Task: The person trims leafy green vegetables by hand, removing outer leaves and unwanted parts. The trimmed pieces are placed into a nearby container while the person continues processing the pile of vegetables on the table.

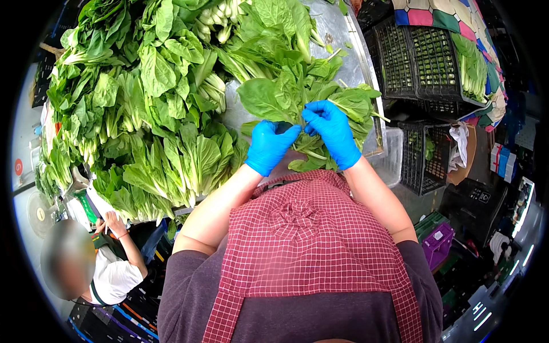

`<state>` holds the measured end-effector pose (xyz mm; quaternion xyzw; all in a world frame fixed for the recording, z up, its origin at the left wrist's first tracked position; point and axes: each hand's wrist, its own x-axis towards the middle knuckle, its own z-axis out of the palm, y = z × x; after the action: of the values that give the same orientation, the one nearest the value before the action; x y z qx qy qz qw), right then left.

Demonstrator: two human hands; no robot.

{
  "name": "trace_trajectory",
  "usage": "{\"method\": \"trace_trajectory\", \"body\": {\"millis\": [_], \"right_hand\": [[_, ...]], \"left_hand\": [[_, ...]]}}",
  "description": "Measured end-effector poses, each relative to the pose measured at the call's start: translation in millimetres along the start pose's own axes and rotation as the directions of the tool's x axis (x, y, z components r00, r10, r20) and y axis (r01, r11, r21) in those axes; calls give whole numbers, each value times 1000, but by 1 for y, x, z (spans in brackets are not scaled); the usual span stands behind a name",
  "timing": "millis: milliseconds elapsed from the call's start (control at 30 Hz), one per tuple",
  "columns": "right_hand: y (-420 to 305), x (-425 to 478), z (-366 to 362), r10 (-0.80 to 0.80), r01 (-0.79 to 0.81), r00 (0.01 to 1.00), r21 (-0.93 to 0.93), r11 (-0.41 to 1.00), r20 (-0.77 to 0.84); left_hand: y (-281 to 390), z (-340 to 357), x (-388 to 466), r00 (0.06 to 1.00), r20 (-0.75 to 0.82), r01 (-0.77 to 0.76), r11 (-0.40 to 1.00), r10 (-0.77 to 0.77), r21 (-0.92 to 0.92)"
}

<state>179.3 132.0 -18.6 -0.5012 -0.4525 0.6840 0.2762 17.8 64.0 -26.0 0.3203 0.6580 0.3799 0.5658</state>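
My left hand [272, 145], in a blue glove, is at the near edge of a metal table [233, 100]; its thumb points right, towards the base of some leafy greens [274, 98]. Whether its fingers grip a stem is hidden. Close beside it, my right hand [329, 133], also blue-gloved, has its bent fingers pinched on the stems of these greens. Their broad leaves fan out away from me. More loose leaves [354, 103] lie under and right of my right hand.
Bundled leafy greens [171, 103] are heaped across the table's left and far side. Black plastic crates [416, 64] with greens stand at right, by a clear plastic bin [388, 156] and a purple crate [437, 244]. Another person [116, 274] works at lower left.
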Motion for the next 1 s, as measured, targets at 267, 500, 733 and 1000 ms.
{"method": "trace_trajectory", "body": {"millis": [267, 500, 733, 1000], "right_hand": [[1, -3, -4, 87, -87, 995, -8, 996, 57], [8, -36, -52, 45, -6, 986, 238, 971, -159], [63, -141, -327, -181, 456, 828, 449, 769, -530], [15, -109, -229, -95, -65, 754, -218, 974, -650]], "left_hand": [[-12, -3, 10, 978, 172, -107, 991, 119, -75], [-26, -3, 31, 978, 197, 133, 937, -70, -324], [-21, -8, 42, 968, 137, 251, 856, -212, -452], [-24, 4, 30, 997, 64, -21, 979, 34, -204]]}}
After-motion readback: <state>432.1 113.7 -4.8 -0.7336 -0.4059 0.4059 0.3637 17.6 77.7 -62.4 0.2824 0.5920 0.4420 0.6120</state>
